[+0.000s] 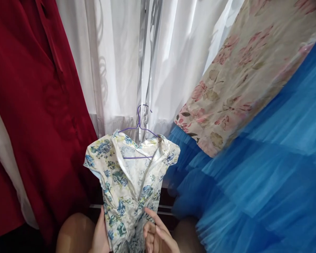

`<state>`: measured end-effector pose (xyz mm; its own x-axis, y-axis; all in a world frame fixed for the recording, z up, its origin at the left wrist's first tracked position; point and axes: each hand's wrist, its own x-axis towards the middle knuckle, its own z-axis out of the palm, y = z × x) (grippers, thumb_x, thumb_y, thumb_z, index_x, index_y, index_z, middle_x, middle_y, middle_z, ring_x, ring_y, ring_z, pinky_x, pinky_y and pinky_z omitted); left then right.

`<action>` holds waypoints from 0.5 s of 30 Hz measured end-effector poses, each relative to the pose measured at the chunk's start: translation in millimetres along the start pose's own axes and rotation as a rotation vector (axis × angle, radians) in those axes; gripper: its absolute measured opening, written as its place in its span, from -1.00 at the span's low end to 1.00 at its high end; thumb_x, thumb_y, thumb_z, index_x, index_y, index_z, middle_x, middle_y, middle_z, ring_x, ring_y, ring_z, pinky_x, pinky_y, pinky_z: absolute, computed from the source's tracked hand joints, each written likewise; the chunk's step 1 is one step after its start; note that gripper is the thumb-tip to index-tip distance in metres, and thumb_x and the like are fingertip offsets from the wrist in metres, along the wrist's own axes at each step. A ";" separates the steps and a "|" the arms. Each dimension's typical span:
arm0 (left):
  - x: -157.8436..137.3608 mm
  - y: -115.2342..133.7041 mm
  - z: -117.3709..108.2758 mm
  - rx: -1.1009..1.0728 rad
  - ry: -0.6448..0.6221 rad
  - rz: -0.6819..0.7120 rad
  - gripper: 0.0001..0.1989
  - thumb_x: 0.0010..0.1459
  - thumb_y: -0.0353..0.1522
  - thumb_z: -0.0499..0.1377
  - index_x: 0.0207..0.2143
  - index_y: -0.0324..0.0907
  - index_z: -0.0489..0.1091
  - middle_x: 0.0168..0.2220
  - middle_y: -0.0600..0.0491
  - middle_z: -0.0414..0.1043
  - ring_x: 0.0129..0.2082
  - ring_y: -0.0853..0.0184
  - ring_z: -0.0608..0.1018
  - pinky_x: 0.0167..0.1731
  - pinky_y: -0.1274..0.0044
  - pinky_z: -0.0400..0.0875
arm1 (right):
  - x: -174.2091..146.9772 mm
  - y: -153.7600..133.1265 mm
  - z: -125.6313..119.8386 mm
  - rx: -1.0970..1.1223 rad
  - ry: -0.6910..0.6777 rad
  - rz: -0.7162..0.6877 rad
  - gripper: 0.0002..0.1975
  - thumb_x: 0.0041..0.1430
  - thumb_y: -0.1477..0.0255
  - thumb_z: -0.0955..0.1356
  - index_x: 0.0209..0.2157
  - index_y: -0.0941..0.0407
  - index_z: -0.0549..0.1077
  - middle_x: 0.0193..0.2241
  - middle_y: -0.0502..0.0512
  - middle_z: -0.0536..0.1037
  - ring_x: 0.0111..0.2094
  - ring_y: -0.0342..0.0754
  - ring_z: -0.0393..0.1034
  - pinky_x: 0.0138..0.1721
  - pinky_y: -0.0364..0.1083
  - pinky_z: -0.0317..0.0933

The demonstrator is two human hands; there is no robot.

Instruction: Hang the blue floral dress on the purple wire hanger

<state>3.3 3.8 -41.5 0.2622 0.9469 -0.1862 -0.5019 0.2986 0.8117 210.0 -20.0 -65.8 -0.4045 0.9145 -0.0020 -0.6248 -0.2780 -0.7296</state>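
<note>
In the head view, looks down at a blue-flowered garment [118,179], low in the middle, set on a purple hanger [138,121] and open in a deep V at the neck. Has the left hand [100,233] against the garment's left edge, with fingers partly out of sight; cannot tell how far closed in its grip, or with what hold on the cloth. Has the right hand [159,232] before the lower part, half open, with the index finger stretched toward the foot of the V, the others loosely curled, and nothing visible in the grip; cannot tell about contact with the cloth. Shows the hanger's hook near shiny metal strips [141,52] and a white curtain [121,52] behind. Includes a red garment [23,105] to the left and, to the right, a beige flowered garment [226,88] over a blue ruffled garment [252,182].
</note>
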 end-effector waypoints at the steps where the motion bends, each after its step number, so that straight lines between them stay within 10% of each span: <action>1: -4.0 -5.1 -6.8 -0.024 0.024 -0.017 -0.35 0.09 0.01 0.23 0.19 -0.01 0.29 0.12 -0.15 0.40 0.09 -0.03 0.47 0.00 0.11 0.42 | 3.5 -2.6 4.6 -0.084 0.028 0.010 -0.42 0.10 0.12 0.44 0.09 0.05 0.35 -0.39 0.03 0.51 -0.65 -0.22 0.26 -0.60 -0.22 0.10; 6: -12.2 -26.1 -17.0 -0.004 0.181 -0.023 -0.09 -0.15 -0.23 0.45 0.27 -0.08 0.22 0.03 -0.13 0.51 0.14 -0.04 0.45 0.15 0.24 0.31 | 24.0 -20.8 35.8 -0.637 0.077 -0.089 -0.71 0.25 0.16 0.35 -0.24 0.10 0.33 -0.50 -0.08 0.31 -0.51 -0.17 0.17 -0.46 -0.18 0.07; 15: 2.7 -44.9 -23.6 0.193 0.425 0.066 -0.57 -0.15 -0.27 0.36 -0.18 -0.24 0.49 -0.21 -0.14 0.58 -0.06 -0.05 0.55 -0.04 0.28 0.41 | 18.0 -32.4 32.9 -1.036 0.156 -0.213 -0.55 0.31 0.16 0.27 -0.57 0.14 0.26 -0.61 -0.06 0.25 -0.50 -0.15 0.13 -0.44 -0.14 -0.03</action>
<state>7.0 -4.2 -91.4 -0.1464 0.9400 -0.3082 -0.3329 0.2466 0.9102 201.0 -4.3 -19.6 -0.2184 0.9626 0.1602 0.2293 0.2101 -0.9504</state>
